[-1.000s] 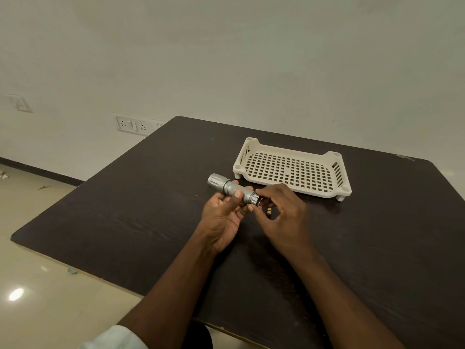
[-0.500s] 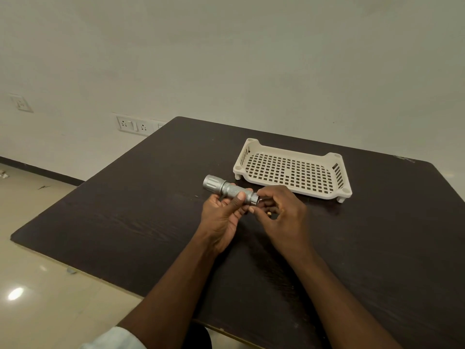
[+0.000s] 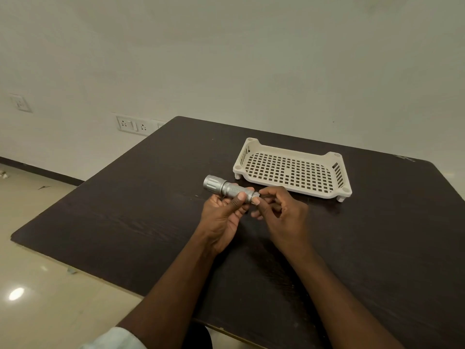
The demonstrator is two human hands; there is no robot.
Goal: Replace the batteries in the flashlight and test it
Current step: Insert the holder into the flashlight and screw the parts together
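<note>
Above the middle of the dark table, the silver flashlight is held level, head to the left and tail to the right. Gripping the ribbed barrel between thumb and fingers, the left hand probably steadies it so the tail end faces the other hand. Curled at that tail end, the right hand touches the end with its fingertips; whether it pinches a battery or cap I cannot tell. Just beyond, at the far right, the cream slotted tray sits empty, within easy reach for loose parts.
</note>
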